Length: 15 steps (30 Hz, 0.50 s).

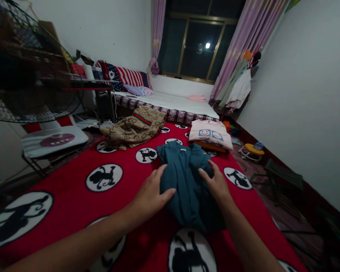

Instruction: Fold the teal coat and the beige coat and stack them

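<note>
A dark teal garment (187, 189) with a small light label at its neckline lies partly folded and creased on a red blanket (130, 181). My left hand (151, 190) grips its left side, thumb over the cloth and the other fingers partly hidden at the edge. On the opposite side, my right hand (217, 183) holds the cloth between thumb and fingers. Just beyond it rests a folded pale pink shirt (211, 134) with smiley prints, on top of something orange-brown. A brown patterned garment (136, 128) with a green-and-red stripe lies loosely heaped further left.
An electric fan (31, 68) stands close on the left above a white base (55, 139). Behind the blanket is a low bed (170, 100) with pillows. Clothes (240, 87) hang at the right wall, and a dark folding stool (283, 175) and a yellow-topped stool (254, 149) stand below.
</note>
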Motion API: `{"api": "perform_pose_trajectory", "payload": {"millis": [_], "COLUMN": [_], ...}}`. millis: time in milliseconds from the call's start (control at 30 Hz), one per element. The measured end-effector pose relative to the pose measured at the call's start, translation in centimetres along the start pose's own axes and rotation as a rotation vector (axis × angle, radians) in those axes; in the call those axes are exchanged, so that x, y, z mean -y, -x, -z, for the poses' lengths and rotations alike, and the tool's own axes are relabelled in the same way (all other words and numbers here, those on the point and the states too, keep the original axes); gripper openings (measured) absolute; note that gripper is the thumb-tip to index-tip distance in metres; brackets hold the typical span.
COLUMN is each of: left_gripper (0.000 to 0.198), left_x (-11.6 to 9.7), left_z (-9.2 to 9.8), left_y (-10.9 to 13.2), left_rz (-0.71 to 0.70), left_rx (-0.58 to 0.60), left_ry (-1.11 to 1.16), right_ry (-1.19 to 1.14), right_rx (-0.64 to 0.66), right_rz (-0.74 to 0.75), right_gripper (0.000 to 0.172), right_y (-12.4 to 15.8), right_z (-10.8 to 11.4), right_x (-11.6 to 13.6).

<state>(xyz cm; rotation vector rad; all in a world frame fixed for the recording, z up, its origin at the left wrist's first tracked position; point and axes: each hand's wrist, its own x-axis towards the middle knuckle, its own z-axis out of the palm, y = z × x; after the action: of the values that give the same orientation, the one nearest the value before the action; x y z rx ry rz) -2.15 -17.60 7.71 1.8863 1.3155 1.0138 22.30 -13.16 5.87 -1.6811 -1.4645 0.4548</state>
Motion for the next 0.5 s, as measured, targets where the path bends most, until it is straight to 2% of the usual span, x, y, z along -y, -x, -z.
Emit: {"api": "perform_pose_trajectory", "payload": {"millis": [67,133,200,267,333,367,433,500], "left_gripper": [0.072,0.077,0.085,0.089,0.087,0.083,0.072,0.053], "left_x": [-1.8,-3.2,-3.9,-4.0,-3.5,-3.2,-2.9,-2.9], "left_z": [-1.5,-3.1,-4.8,-6.1,-6.9,-7.1,-7.1,-6.5], "left_y": [0.8,1.5,1.9,2.0,2.2,2.2,2.2,1.9], "left_rz": [-0.121,-0.216,-0.287,-0.36,-0.422,-0.446,-0.483,-0.48], "left_rx": [0.071,0.2,0.294,0.333,0.337,0.341,0.35,0.339], "left_ry": [-0.108,-0.189,-0.258,-0.286,-0.276,-0.26,-0.194,-0.049], "right_ry": [0.046,0.134,0.265,0.42,0.58,0.646,0.696,0.617], "right_rx": [0.137,0.298,0.427,0.485,0.455,0.413,0.305,0.206], "right_rz": [0.026,0.039,0.059,0.105,0.138,0.142,0.14,0.159], "right_gripper": [0.087,0.093,0.097,0.1,0.096,0.089,0.066,0.046], "right_y": [-0.3,-0.7,-1.1,-1.6,-2.1,-2.3,-2.6,-2.5], "right_z": [0.0,-0.2,-0.6,-1.3,-2.0,-2.4,-2.8,-2.8], "right_x": [2.3,4.6,6.5,7.4,7.4,7.1,6.0,4.5]}}
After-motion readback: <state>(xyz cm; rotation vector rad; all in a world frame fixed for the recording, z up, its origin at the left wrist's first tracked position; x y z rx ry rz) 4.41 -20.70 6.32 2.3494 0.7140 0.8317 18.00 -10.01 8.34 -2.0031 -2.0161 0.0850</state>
